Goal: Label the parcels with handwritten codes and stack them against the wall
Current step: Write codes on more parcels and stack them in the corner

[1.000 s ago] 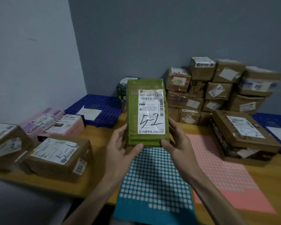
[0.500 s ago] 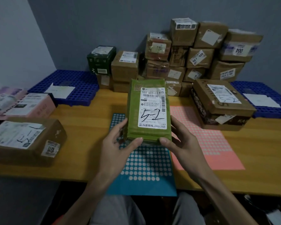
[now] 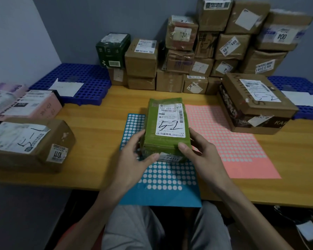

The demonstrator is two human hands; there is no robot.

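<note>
A green parcel (image 3: 165,139) with a white shipping label bearing a handwritten "5-2" is held between both hands over the blue sticker sheet (image 3: 163,175). My left hand (image 3: 135,157) grips its near left corner, thumb on the front face. My right hand (image 3: 199,152) grips the near right corner. A stack of brown cardboard parcels (image 3: 215,51) stands against the back wall. A dark brown box (image 3: 255,103) marked "5-2" lies to the right, and a brown box (image 3: 27,143) marked "5-1" to the left.
The wooden table (image 3: 98,127) also holds a pink sticker sheet (image 3: 233,141), pink parcels (image 3: 23,105) at far left, and blue perforated trays (image 3: 76,82) with white papers at back left and back right (image 3: 300,98). A dark green box (image 3: 112,49) sits on the stack's left end.
The green parcel has been lowered from upright in front of the stack toward the table, now tilted flatter over the blue sheet. The view has tipped downward.
</note>
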